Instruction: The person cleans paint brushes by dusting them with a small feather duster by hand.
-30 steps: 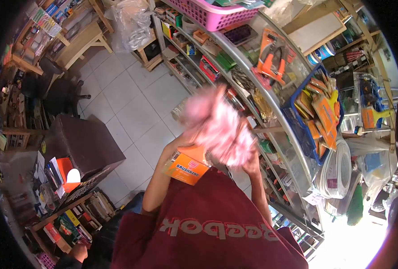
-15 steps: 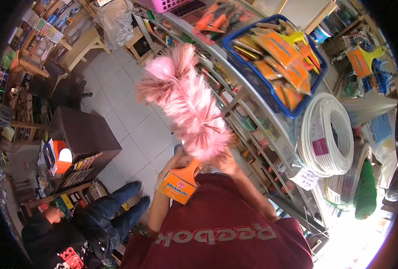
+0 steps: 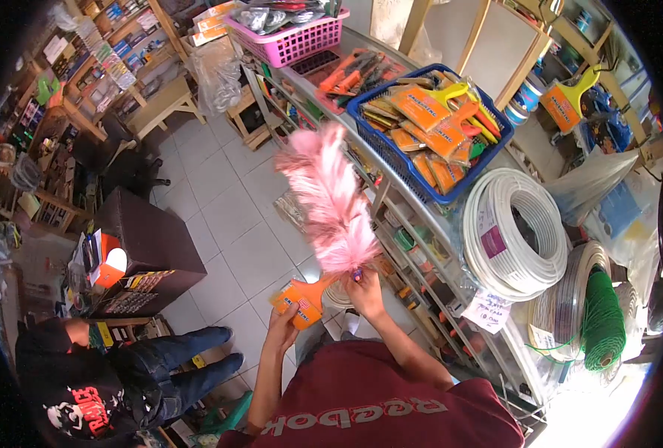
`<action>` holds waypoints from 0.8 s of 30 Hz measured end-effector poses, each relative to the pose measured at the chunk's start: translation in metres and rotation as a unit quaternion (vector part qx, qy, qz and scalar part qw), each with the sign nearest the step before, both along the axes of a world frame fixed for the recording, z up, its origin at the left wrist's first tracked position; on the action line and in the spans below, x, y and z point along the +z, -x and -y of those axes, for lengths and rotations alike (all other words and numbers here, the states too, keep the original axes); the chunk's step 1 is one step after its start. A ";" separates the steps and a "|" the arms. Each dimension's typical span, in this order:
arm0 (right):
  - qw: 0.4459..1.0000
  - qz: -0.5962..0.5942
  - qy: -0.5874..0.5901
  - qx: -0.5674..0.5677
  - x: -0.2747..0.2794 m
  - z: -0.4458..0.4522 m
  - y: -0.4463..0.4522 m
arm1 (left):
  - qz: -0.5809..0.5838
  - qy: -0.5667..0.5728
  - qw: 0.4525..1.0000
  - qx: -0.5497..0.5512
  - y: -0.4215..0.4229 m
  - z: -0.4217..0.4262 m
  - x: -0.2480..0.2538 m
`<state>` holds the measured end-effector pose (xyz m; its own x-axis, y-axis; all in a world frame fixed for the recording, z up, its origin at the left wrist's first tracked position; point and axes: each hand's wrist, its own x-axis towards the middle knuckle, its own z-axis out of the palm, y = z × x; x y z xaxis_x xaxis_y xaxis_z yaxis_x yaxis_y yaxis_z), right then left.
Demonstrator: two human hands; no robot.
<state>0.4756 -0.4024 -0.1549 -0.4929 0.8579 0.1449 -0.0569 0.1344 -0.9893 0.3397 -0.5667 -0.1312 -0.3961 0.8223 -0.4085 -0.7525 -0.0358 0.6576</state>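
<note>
A paintbrush in orange printed packaging, with an orange handle, is in my left hand, the fingers closed on its wide end. Its handle points up and right, toward the base of a fluffy pink feather duster. My right hand grips the duster's short handle just below the feathers. The duster extends upward and slightly left, over the floor beside the glass counter. Whether the brush handle touches the feathers I cannot tell.
On the counter at right stand a blue basket of packaged brushes, a pink basket and white cable coils. A green net roll stands nearby. A brown cabinet and another person are at left.
My hands have moved apart, with the left now on the brush's packaged end. The duster has swung more upright, its feathers blurring less widely. The view has shifted, showing more of the pink basket.
</note>
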 end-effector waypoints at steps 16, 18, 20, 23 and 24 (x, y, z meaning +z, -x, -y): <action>0.988 -0.068 0.119 -0.067 -0.055 0.009 -0.095 | -0.179 -0.078 0.971 0.138 -0.012 -0.041 0.100; 0.939 0.212 -0.271 -0.017 -0.011 0.002 -0.099 | -0.175 -0.082 0.969 0.151 -0.019 -0.044 0.106; 0.989 -0.022 -0.084 -0.118 -0.006 0.006 -0.081 | -0.179 -0.088 0.968 0.152 -0.021 -0.045 0.110; 0.994 0.091 0.028 -0.052 -0.002 0.005 -0.097 | -0.179 -0.101 0.969 0.138 -0.023 -0.043 0.118; 0.990 0.096 -0.086 -0.064 0.003 0.007 -0.096 | -0.181 -0.104 0.969 0.134 -0.024 -0.043 0.119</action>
